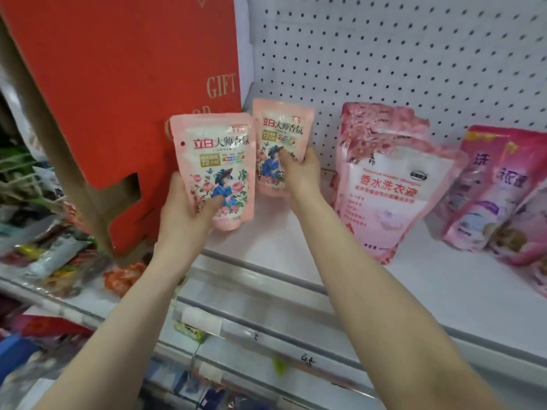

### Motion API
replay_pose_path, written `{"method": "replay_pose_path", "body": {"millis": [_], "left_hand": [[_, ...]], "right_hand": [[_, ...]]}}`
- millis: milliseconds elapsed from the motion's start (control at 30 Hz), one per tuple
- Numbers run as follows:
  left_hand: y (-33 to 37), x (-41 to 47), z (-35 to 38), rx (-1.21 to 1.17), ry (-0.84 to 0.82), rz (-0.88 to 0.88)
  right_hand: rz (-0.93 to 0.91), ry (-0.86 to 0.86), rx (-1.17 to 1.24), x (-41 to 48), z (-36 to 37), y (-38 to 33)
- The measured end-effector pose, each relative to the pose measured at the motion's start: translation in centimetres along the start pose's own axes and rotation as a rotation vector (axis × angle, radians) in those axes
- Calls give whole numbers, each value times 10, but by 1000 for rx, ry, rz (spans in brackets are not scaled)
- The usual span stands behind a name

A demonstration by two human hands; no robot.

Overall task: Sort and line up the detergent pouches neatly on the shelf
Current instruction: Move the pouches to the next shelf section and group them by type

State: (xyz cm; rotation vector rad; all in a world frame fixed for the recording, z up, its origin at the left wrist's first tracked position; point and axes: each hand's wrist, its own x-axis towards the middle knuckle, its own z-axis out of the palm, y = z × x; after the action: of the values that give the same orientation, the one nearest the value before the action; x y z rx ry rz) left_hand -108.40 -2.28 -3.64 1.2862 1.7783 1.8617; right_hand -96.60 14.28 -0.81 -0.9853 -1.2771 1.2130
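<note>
Your left hand [185, 208] grips the first small pouch [219, 161] by its lower left corner, thumb on the front and fingers behind, just in front of the red box [133, 84]. Your right hand [299, 170] pinches the second small pouch [278, 128] at its right edge, just to the right of the box. I cannot tell if its bottom touches the shelf [296, 247]. These pouches look soft and, I think, filled with liquid, so they are probably a little heavy for their size. They bend in the middle and the film is smooth. Better to hold each one low, at the fat part, and put the flat bottom down first so it stands. The big pouch [387, 187] leans further right of the box, well apart.
</note>
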Motion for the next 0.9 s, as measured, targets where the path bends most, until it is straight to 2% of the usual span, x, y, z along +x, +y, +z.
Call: {"method": "replay_pose_path", "body": {"millis": [167, 367, 600, 733, 800, 900], "left_hand": [[-11, 13, 1, -3, -34, -36], [-16, 23, 0, -22, -80, -64], [-27, 30, -3, -12, -149, -100], [-32, 34, 1, -12, -186, -128], [-35, 37, 7, -18, -207, -138], [-38, 44, 20, -56, -254, -159]], "right_hand": [[78, -22, -108, 23, 10, 8], [-65, -15, -174, 30, 10, -11], [-62, 95, -28, 45, 23, -30], [-88, 95, -66, 45, 18, -30], [-190, 105, -156, 42, 13, -35], [-491, 69, -339, 27, 5, -53]]}}
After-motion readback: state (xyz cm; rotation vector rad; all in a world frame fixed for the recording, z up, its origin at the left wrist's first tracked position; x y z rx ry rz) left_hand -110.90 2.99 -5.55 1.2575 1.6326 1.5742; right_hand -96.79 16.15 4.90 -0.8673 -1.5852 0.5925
